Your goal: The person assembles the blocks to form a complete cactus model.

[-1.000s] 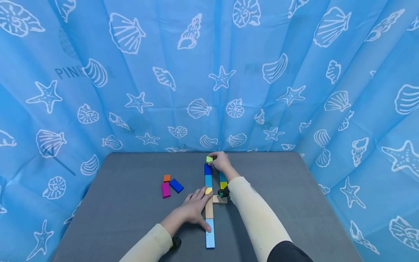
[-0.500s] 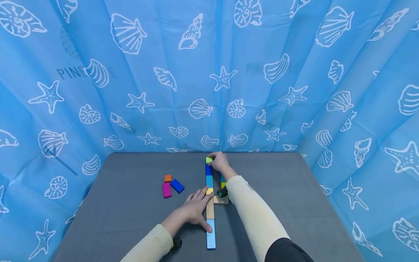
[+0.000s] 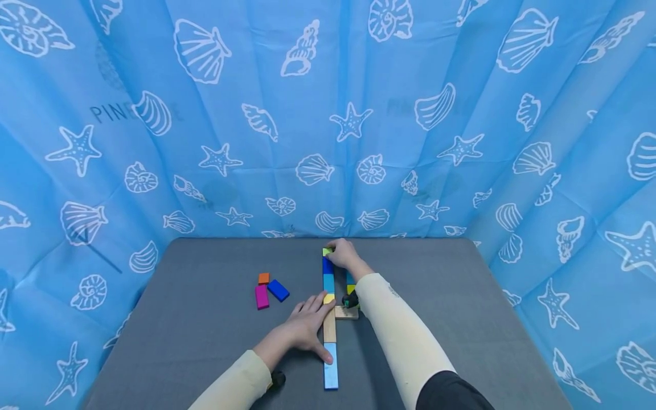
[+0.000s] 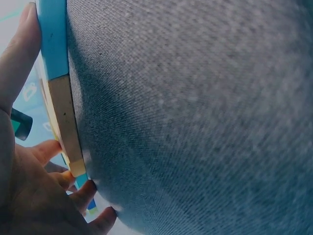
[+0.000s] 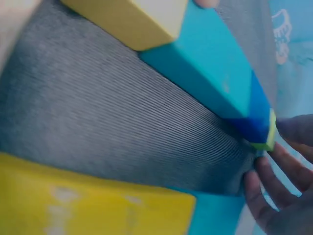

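A straight row of blocks runs away from me over the grey table: a light blue block (image 3: 331,373), a plain wooden block (image 3: 329,330), a yellow block (image 3: 329,298), a teal block (image 3: 328,283), a dark blue block (image 3: 328,265) and a lime green block (image 3: 326,251) at the far end. My right hand (image 3: 344,254) pinches the lime green block (image 5: 272,131), which meets the dark blue block (image 5: 260,110). With fingers spread, my left hand (image 3: 306,324) rests along the near half; its thumb (image 4: 22,54) touches the light blue block (image 4: 53,41).
Right of the row, a wooden block (image 3: 347,313) lies crosswise, with a yellow block (image 5: 93,200) and a teal block (image 5: 215,213) beyond. To the left lie an orange block (image 3: 263,278), a magenta block (image 3: 262,297) and a blue block (image 3: 279,290). A shell-patterned curtain (image 3: 348,142) hangs behind the table.
My right hand has lowered the lime green block slightly, in line with the dark blue one. The left hand stays in place on the row.
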Demonstrator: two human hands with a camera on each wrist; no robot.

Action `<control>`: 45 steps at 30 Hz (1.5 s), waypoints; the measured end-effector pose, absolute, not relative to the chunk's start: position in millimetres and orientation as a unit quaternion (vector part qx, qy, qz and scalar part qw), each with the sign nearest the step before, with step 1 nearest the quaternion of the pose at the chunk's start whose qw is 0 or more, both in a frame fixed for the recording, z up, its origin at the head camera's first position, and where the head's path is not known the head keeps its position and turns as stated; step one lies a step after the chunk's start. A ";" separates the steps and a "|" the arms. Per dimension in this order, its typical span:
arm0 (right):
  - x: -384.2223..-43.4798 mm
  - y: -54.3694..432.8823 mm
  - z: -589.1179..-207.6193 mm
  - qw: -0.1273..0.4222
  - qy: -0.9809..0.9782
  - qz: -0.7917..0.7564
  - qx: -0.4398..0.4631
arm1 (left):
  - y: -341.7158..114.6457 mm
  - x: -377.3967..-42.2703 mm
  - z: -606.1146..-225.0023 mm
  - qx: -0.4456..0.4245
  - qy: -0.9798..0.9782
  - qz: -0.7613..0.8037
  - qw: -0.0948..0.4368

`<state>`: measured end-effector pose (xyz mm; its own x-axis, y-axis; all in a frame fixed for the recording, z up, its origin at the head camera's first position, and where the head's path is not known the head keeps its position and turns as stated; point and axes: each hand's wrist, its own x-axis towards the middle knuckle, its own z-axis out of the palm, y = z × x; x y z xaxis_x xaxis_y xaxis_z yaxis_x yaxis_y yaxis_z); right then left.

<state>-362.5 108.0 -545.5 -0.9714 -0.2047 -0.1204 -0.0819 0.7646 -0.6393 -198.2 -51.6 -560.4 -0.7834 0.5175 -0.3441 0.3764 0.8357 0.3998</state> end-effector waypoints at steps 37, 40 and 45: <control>-234.5 177.4 -542.6 -0.010 0.938 -0.317 -0.142 | -51.2 -194.2 -556.7 0.249 0.932 0.156 0.213; -228.5 181.6 -550.7 0.028 0.941 -0.303 -0.149 | -51.5 -195.0 -559.3 0.248 0.931 0.160 0.214; -224.6 184.8 -556.1 0.059 0.942 -0.282 -0.172 | -52.8 -195.1 -563.1 0.246 0.929 0.176 0.213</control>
<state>-224.6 184.8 -556.1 -0.9343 -0.3563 -0.0134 -0.2903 0.7819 -0.5517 -195.1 -52.8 -563.1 -0.7885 0.5319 -0.3087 0.3823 0.8171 0.4315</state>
